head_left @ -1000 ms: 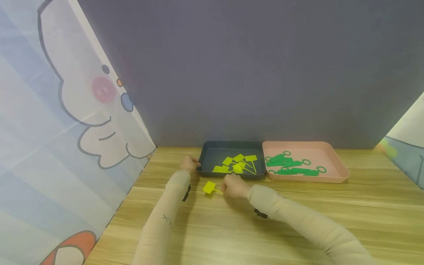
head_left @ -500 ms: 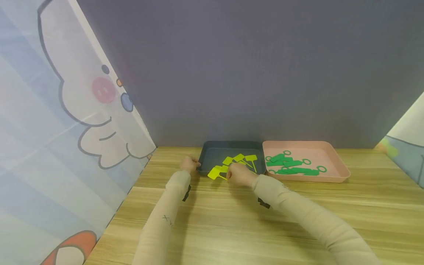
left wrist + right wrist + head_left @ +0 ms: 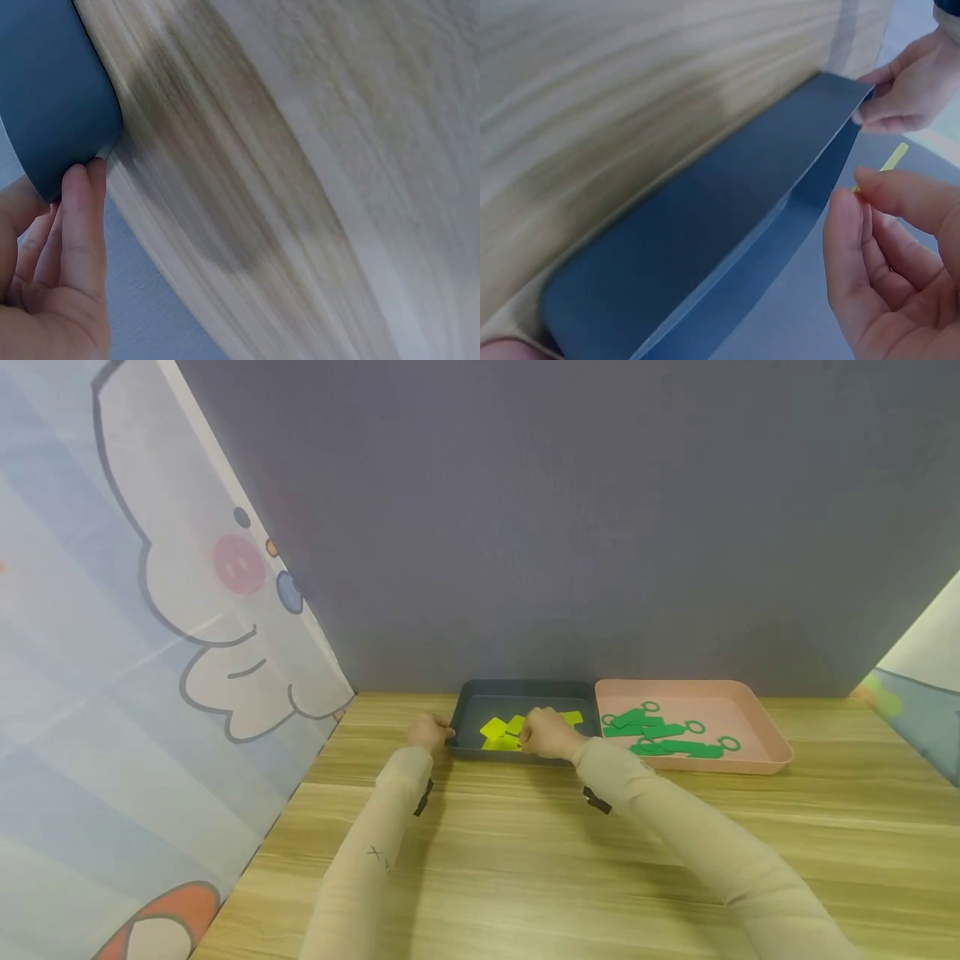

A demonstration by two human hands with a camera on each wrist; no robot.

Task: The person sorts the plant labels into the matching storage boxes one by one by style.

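In the head view my left hand [image 3: 429, 732] is at the left side of a dark blue-grey tray [image 3: 480, 706]. The left wrist view shows its thumb and fingers on either side of the tray wall [image 3: 64, 97], pinching it. Over the tray, my right hand [image 3: 549, 733] pinches the thin stem of a yellow plant label [image 3: 493, 728], whose flat head points left. Other yellow plant labels [image 3: 501, 744] lie in the tray, partly hidden by that hand. The right wrist view shows a yellow strip [image 3: 895, 156] of the held label beyond thumb and forefinger.
A pink tray [image 3: 757, 739] stands against the dark tray's right side, with several green tags [image 3: 663, 731] with ring ends in it. Behind both trays rises a dark grey panel [image 3: 540, 527]. Wood-grain table [image 3: 487, 877] lies in front; a printed cloth [image 3: 112, 693] hangs at left.
My right hand has carried the yellow plant label from the table in front, up across the dark tray's front rim, to above the tray. The left hand stays on the tray.
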